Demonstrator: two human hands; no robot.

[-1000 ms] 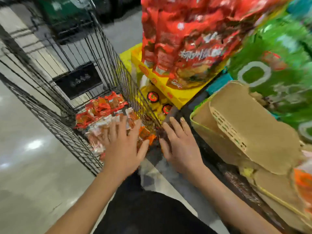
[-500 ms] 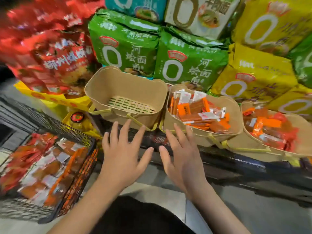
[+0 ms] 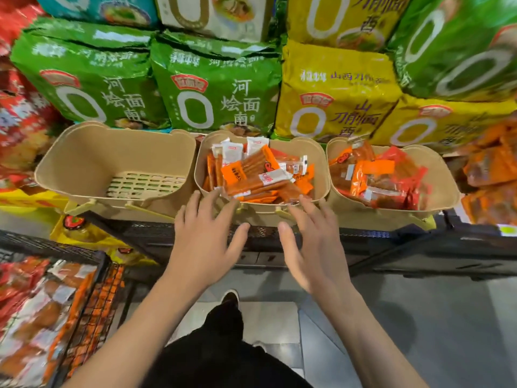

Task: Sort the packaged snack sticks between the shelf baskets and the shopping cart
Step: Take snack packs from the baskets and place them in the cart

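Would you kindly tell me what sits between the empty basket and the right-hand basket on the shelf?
In the head view, the middle basket sits between the empty basket and the right-hand basket, holding orange snack sticks.

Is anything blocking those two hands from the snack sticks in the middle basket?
Nothing visible does. The left hand and right hand hover open at the near rim of the middle basket. The snack sticks lie heaped and uncovered in it, and the basket is open on top.
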